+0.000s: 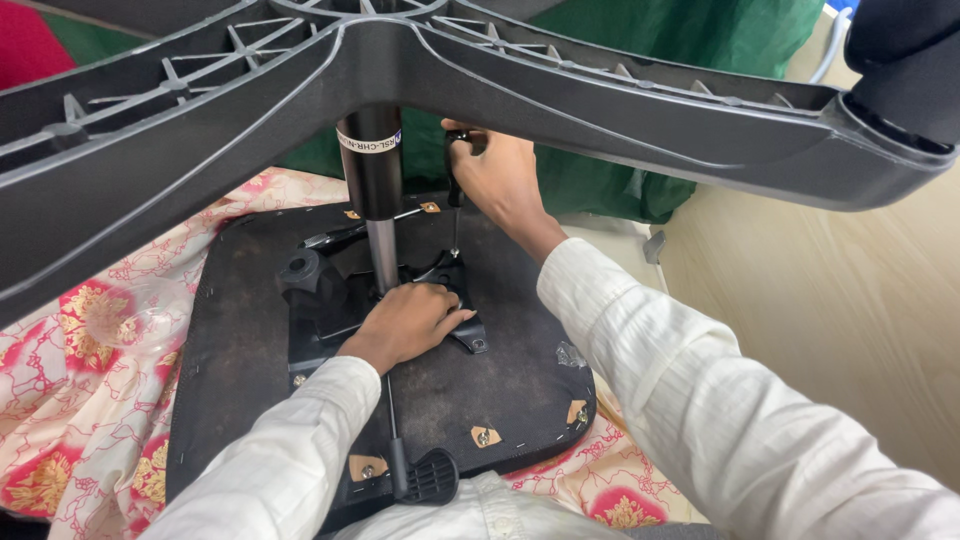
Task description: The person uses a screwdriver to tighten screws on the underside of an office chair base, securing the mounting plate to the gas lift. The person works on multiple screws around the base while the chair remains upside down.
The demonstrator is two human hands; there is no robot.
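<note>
A screwdriver [455,200] is held upright in the closed right hand [500,180], its long axis vertical, just right of the gas-lift column [372,190]. Its tip is set on the black mechanism plate [330,300] at the column's foot. The left hand [405,322] is pressed flat on that plate, nearer the tip.

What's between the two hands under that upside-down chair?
In the head view, the black metal mechanism plate lies between the left hand and the right hand, with the screwdriver shaft standing on it beside the gas cylinder.
</note>
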